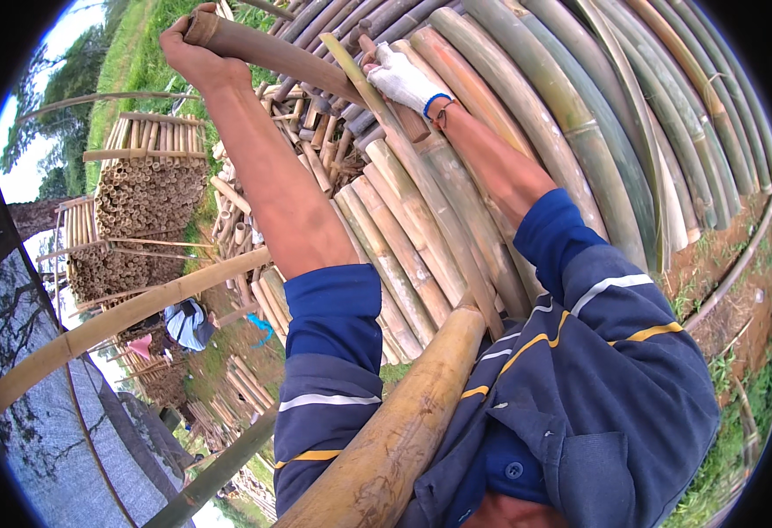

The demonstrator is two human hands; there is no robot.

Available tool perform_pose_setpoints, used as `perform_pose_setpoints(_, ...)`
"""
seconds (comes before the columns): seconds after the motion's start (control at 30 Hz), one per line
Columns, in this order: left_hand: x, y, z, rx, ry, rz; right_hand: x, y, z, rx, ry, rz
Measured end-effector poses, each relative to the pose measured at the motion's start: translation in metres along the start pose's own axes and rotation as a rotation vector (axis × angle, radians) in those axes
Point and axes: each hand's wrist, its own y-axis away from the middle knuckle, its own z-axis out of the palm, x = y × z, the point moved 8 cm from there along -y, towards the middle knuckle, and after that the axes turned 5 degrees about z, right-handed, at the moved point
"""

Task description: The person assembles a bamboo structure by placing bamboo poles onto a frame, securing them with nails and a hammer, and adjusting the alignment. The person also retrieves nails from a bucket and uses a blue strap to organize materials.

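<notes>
My bare left hand (pixel 203 55) is closed around the far left end of a brown bamboo piece (pixel 280 57), which slants down to the right. My right hand (pixel 401 79), in a white knitted glove with a blue cuff edge, is closed on a short brown wooden piece (pixel 411 123). This piece sticks out on both sides of the glove; its exact kind is unclear. Just left of the glove, a thin split bamboo strip (pixel 412 163) runs lengthwise over the poles. It crosses near the right end of the brown bamboo piece.
Long bamboo poles (pixel 540 114) lie side by side at the right. A thick yellow bamboo pole (pixel 404 414) rises close to my chest. Cut bamboo pieces (pixel 316 132) are heaped beyond my left forearm. Stacked bundles (pixel 148 198) and a horizontal pole (pixel 131 326) are at the left.
</notes>
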Motion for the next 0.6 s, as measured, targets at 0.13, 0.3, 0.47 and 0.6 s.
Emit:
perform_pose_setpoints(0.13, -0.010, 0.048, 0.097, 0.101, -0.324, 0.126, 0.010, -0.006, -0.038, 0.071, 0.035, 0.013)
perform_pose_setpoints(0.3, 0.001, 0.054, 0.097, 0.148, -0.327, 0.104, 0.029, 0.009, -0.028, 0.032, -0.268, 0.217)
perform_pose_setpoints(0.47, 0.001, 0.060, 0.101, 0.202, -0.387, 0.090, 0.015, 0.017, -0.025, -0.105, 0.053, 0.227)
perform_pose_setpoints(0.6, 0.001, 0.064, 0.108, 0.220, -0.382, 0.100, 0.004, 0.011, -0.026, -0.157, 0.158, 0.179)
